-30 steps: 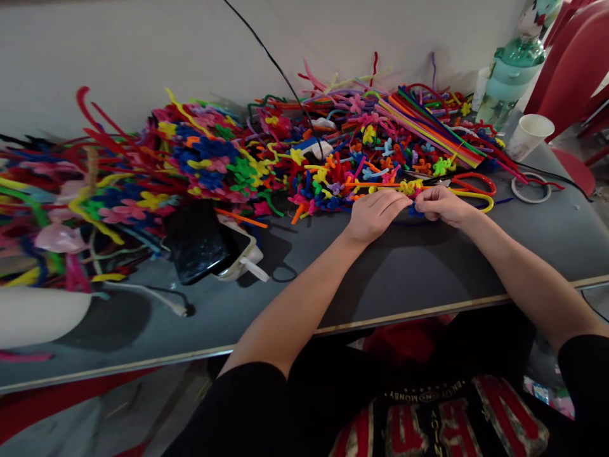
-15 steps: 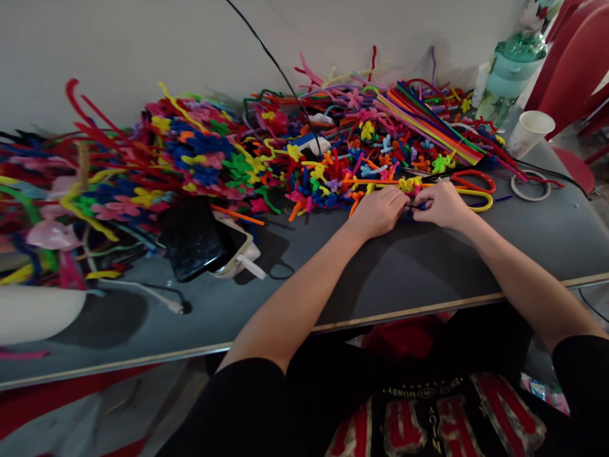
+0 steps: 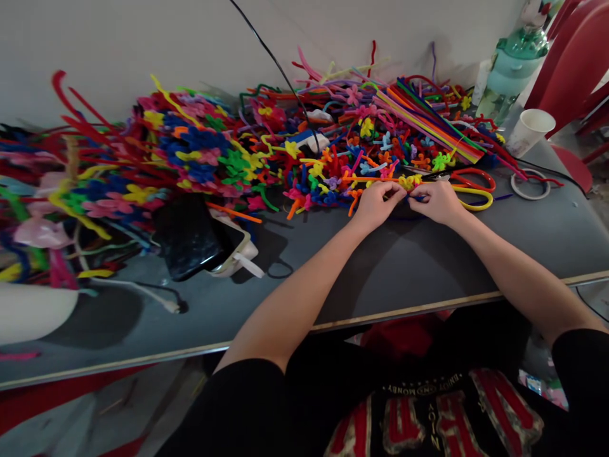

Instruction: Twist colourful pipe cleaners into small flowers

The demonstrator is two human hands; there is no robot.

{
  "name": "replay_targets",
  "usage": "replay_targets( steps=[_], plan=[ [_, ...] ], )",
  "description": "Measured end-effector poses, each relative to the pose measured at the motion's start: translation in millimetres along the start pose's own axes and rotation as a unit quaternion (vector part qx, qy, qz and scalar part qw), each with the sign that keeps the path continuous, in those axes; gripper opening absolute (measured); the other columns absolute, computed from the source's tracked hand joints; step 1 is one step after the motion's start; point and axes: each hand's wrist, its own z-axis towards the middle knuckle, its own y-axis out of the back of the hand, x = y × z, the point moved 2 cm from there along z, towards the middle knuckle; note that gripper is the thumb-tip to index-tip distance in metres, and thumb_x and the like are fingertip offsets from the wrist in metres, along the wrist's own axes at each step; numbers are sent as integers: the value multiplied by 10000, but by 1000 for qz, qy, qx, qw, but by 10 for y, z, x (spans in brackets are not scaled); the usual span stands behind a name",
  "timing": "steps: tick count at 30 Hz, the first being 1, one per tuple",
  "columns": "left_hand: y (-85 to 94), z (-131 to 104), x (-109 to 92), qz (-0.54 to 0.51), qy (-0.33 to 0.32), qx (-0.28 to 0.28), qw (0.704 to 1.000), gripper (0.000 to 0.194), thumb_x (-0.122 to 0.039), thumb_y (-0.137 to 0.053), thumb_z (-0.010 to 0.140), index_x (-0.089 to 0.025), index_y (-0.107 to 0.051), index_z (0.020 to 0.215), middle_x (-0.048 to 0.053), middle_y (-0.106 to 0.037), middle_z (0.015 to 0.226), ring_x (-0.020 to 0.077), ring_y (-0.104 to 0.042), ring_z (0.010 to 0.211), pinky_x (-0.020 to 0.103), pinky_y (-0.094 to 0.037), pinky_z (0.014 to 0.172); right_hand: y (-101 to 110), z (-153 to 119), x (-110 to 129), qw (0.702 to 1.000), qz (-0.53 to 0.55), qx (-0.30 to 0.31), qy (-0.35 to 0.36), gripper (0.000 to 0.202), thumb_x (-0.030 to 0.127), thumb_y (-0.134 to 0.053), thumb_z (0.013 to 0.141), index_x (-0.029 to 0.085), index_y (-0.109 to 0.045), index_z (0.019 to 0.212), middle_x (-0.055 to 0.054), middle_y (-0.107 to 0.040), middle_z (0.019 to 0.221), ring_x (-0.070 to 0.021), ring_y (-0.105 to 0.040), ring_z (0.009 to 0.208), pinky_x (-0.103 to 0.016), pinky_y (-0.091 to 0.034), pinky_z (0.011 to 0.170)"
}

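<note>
Between my two hands is a dark blue pipe cleaner (image 3: 410, 194), mostly covered by the fingers. My left hand (image 3: 377, 206) is closed, thumb and forefinger pinched at its left end. My right hand (image 3: 438, 200) pinches it from the other side, fingertips close to the left ones. Just behind the fingertips lie small yellow bent pipe-cleaner shapes (image 3: 409, 182) and a straight orange pipe cleaner (image 3: 354, 179). Scissors with a red and a yellow handle (image 3: 490, 200) rest beside my right hand, their blades partly hidden.
A long heap of colourful pipe cleaners (image 3: 200, 149) lines the wall. A black phone (image 3: 188, 238), a cable (image 3: 162, 301) and a white rounded object (image 3: 33, 314) are at left. At right stand a paper cup (image 3: 530, 130), a white ring (image 3: 530, 185) and a green bottle (image 3: 514, 70).
My left hand has turned, so its thumb and forefinger now show in a pinch. My right hand has stayed nearly in place. The view has shifted slightly.
</note>
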Motion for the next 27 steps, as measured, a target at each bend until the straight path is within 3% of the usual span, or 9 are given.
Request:
replay_targets(
  steps=[5, 11, 15, 22, 24, 27],
  plan=[
    [10, -26, -21, 88, -1, -9, 996, 231, -339, -606, 940, -180, -714, 812, 42, -719, 793, 198, -627, 824, 321, -462, 767, -24, 4, 0, 1000, -15, 12, 0, 233, 304, -640, 814, 200, -821, 916, -35, -729, 720, -135, -582, 618, -270, -363, 585],
    [11, -49, -25, 68, -27, 2, 997, 203, -316, -588, 941, -180, -735, 908, 53, -740, 900, 195, -640, 882, 321, -483, 815, -14, 15, -70, 994, 105, -2, -4, 239, 324, -651, 783, 152, -805, 843, -42, -728, 712, -113, -552, 576, -253, -399, 571],
    [-26, -79, -36, 74, -5, -6, 997, 176, -304, -629, 890, -171, -735, 848, 57, -727, 814, 194, -631, 795, 314, -471, 745, -2, -18, -32, 997, 70, 12, -2, 211, 312, -668, 762, 155, -792, 830, -37, -718, 688, -123, -581, 590, -250, -406, 582],
    [-122, -47, 28, -105, 158, -50, 981, 202, -311, -644, 862, -165, -724, 748, 31, -713, 732, 150, -617, 681, 280, -460, 689, -29, -80, 206, 985, -158, -38, 63, 238, 259, -549, 855, 156, -763, 856, -97, -772, 861, -199, -672, 770, -282, -352, 602],
    [-119, -38, 38, -171, 165, -52, 970, 229, -369, -683, 842, -165, -724, 746, 26, -715, 748, 140, -613, 694, 275, -474, 711, -26, -80, 212, 984, -155, -53, 68, 253, 266, -529, 866, 157, -757, 850, -98, -770, 865, -191, -664, 759, -279, -344, 597],
    [-99, -43, 20, -216, 126, -42, 967, 311, -465, -738, 794, -162, -710, 732, 23, -708, 748, 139, -611, 717, 279, -487, 741, 2, -74, 145, 994, -73, -64, 49, 192, 288, -592, 813, 172, -745, 801, -52, -736, 749, -149, -615, 663, -262, -364, 602]
  ],
)
